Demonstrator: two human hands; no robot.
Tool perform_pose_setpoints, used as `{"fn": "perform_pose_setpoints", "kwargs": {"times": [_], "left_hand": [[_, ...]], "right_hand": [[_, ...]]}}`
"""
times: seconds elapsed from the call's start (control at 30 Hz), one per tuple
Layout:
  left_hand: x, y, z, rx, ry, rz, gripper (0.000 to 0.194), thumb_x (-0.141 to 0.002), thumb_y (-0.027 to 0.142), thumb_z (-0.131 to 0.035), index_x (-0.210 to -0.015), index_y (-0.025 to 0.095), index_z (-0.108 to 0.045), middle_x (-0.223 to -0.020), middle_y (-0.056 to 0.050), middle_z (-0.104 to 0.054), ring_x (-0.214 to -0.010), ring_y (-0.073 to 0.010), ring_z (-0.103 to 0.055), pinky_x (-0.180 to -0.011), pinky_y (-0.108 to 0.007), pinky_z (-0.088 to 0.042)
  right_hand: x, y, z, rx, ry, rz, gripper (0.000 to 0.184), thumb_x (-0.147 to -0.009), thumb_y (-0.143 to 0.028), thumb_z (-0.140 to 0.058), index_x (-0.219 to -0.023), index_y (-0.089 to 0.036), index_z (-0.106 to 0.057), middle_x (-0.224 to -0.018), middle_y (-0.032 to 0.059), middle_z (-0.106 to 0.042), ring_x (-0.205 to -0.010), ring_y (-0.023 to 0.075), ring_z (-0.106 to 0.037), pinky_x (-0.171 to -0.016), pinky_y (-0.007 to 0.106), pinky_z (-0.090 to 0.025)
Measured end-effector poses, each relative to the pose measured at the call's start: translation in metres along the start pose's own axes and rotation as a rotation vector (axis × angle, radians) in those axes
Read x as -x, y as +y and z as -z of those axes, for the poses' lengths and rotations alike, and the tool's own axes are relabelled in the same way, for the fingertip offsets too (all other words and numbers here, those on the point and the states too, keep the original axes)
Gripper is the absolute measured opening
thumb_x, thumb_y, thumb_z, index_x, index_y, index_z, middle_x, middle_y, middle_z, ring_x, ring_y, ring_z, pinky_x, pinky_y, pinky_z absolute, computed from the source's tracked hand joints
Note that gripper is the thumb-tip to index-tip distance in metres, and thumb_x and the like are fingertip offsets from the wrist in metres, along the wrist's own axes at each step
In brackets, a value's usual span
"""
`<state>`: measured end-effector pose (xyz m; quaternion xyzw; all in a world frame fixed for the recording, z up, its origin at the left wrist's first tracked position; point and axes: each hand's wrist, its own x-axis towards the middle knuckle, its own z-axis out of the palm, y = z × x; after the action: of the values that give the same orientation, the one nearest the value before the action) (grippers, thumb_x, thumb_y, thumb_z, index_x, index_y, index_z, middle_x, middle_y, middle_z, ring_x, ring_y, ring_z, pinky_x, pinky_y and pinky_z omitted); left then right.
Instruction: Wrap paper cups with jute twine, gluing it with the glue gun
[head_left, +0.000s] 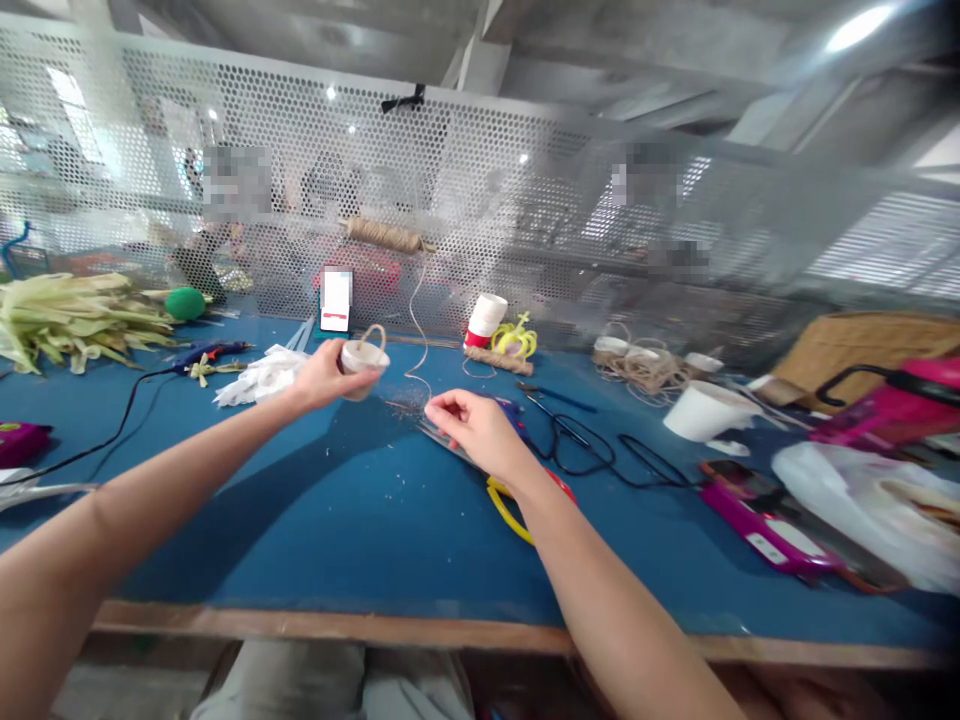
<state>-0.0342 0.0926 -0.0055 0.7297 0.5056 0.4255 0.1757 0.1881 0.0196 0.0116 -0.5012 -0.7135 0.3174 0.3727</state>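
My left hand is wrapped round a small white cup with a loop of brown twine standing up from its rim, held above the table. The fingertips of my right hand are pinched together on the lower end of a twine strand. That strand hangs from a twine spool fixed on the perforated panel. Beneath my right hand lies a pair of scissors with yellow and red handles, partly covered by the hand and forearm. Small crumbs are scattered between my hands.
A glue gun, white strips and dried husks lie at left. A phone stands by the perforated panel. Pliers, black cable, a white roll, a magenta power strip and a plastic bag are right.
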Motion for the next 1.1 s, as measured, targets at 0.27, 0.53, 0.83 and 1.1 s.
{"fn": "perform_pose_setpoints", "kwargs": {"times": [0.27,0.53,0.83,1.1], "left_hand": [[-0.062,-0.067,0.062,-0.427,0.412,0.582,0.069,-0.062,0.047,-0.060,-0.117,0.009,-0.043,-0.121,-0.018,-0.045,-0.109,-0.0275,-0.049,-0.090,-0.033,-0.041],[-0.078,-0.107,0.069,-0.456,0.324,0.743,0.060,-0.061,0.041,-0.063,-0.102,-0.001,-0.052,-0.111,-0.028,-0.052,-0.106,-0.0355,-0.052,-0.081,-0.038,-0.044],[-0.079,-0.092,0.079,-0.457,0.170,0.688,0.068,-0.066,0.047,-0.059,-0.104,-0.005,-0.040,-0.110,-0.026,-0.052,-0.109,-0.0348,-0.048,-0.075,-0.034,-0.042],[-0.078,-0.094,0.064,-0.343,0.118,0.577,0.069,-0.075,0.041,-0.050,-0.110,-0.013,-0.025,-0.109,-0.034,-0.046,-0.104,-0.0367,-0.048,-0.070,-0.039,-0.044]], "right_hand": [[0.003,0.001,0.001,0.052,-0.037,0.021,0.027,-0.074,-0.041,-0.053,-0.077,-0.015,-0.059,-0.064,0.0018,-0.058,-0.053,0.0100,-0.050,-0.047,0.022,-0.041],[0.004,0.000,0.000,0.105,-0.050,0.004,0.023,-0.075,-0.037,-0.053,-0.076,-0.015,-0.060,-0.063,0.0017,-0.058,-0.056,0.0106,-0.051,-0.053,0.023,-0.041],[0.005,-0.005,0.000,0.095,-0.079,-0.028,0.021,-0.075,-0.034,-0.055,-0.076,-0.015,-0.060,-0.063,0.0012,-0.058,-0.057,0.0103,-0.052,-0.054,0.023,-0.040],[0.004,0.003,0.000,0.122,-0.079,0.010,0.021,-0.076,-0.035,-0.054,-0.077,-0.015,-0.060,-0.064,0.0014,-0.059,-0.056,0.0100,-0.052,-0.054,0.023,-0.041]]}}
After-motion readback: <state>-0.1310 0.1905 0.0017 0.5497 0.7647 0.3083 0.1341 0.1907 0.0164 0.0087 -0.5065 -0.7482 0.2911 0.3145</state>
